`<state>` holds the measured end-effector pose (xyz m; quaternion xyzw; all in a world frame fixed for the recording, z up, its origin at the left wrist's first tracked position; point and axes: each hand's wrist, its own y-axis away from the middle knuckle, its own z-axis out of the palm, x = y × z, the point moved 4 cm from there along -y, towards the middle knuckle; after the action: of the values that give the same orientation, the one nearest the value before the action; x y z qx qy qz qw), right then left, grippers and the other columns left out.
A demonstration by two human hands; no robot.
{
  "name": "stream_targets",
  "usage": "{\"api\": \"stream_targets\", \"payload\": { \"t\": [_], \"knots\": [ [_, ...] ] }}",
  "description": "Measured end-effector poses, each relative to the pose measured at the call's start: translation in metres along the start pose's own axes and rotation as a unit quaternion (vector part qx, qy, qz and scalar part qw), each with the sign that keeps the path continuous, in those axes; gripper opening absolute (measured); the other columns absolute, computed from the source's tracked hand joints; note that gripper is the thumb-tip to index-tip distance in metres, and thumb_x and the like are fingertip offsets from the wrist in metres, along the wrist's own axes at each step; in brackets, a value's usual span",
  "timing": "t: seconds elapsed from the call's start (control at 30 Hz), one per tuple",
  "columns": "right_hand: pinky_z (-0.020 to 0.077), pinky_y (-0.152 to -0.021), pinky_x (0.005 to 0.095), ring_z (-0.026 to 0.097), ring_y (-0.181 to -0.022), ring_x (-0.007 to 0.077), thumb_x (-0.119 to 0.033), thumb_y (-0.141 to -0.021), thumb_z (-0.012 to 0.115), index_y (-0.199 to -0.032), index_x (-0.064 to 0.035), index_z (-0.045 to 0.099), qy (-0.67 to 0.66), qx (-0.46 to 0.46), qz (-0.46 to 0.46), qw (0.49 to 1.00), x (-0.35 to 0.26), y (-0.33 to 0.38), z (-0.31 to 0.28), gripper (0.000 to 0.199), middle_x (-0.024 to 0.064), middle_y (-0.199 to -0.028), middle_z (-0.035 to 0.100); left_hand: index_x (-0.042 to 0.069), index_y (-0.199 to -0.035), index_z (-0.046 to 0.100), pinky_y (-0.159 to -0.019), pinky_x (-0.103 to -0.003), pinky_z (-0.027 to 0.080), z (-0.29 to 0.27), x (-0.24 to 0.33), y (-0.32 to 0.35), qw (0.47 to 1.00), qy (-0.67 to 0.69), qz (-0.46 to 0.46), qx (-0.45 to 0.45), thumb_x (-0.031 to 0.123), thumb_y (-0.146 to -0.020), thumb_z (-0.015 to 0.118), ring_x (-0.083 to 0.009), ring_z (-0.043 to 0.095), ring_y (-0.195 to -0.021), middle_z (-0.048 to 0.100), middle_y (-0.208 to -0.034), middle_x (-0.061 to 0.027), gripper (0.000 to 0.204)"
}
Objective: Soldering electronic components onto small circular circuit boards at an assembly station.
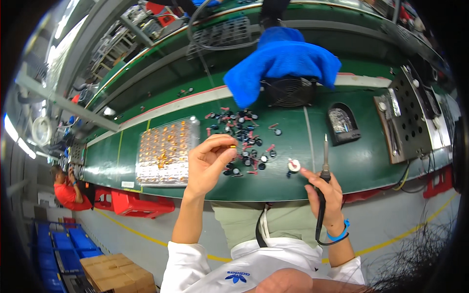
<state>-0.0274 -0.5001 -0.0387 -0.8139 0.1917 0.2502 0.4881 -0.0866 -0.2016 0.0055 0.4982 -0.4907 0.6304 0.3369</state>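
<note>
Two hands busy | my left hand (211,157) pinches small part (233,146) | right hand (326,191) grips soldering iron (325,156) | step: presenting part for solder | nxt: steady tip contact, I reckon

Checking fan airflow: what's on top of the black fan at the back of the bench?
A blue cloth drapes over the black fan, covering its top. The front grille shows; anything beneath the cloth is hidden.

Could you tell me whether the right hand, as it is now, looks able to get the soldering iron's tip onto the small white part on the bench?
Probably yes: the right hand holds the soldering iron just beside the white part, with bare bench between.
</note>
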Motion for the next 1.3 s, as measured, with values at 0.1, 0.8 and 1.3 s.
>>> {"api": "stream_targets", "payload": {
  "t": [0.1, 0.8, 1.3],
  "knots": [
    [0.0564, -0.076, 0.0338, 0.068, -0.084, 0.0264, 0.007, -0.087, 0.076, -0.126, -0.0042, 0.058, 0.007, 0.022, 0.021, 1.0, -0.002, 0.0, 0.0, 0.045, 0.0159, -0.111, 0.078, -0.007, -0.112, 0.071, -0.089, -0.031, 0.06, 0.034, 0.0, -0.008, 0.998, -0.028, 0.021, -0.05, -0.013, -0.09, 0.07, -0.0228, 0.071, -0.101, 0.07, -0.114, -0.0186, 0.022],
    [0.0563, -0.065, 0.0292, 0.069, -0.071, 0.0177, 0.002, -0.102, 0.06, -0.134, -0.0005, 0.051, -0.125, 0.035, 0.086, 0.988, -0.001, 0.01, -0.005, 0.033, 0.0181, -0.094, 0.076, -0.003, -0.099, 0.078, -0.091, -0.039, 0.058, 0.092, 0.004, -0.015, 0.97, -0.092, 0.091, -0.207, -0.006, -0.084, 0.079, -0.0279, 0.075, -0.1, 0.078, -0.102, -0.0144, 0.015],
    [0.0573, -0.064, 0.0369, 0.071, -0.072, 0.0317, -0.018, -0.089, 0.082, -0.109, 0.0084, 0.069, 0.025, 0.054, 0.033, 0.998, -0.004, 0.027, -0.029, 0.035, 0.0168, -0.082, 0.072, -0.004, -0.1, 0.077, -0.09, -0.035, 0.059, 0.097, -0.031, -0.018, 0.958, -0.183, 0.066, -0.211, -0.004, -0.087, 0.078, -0.0278, 0.076, -0.102, 0.078, -0.103, -0.0149, 0.013]
  ]
}}
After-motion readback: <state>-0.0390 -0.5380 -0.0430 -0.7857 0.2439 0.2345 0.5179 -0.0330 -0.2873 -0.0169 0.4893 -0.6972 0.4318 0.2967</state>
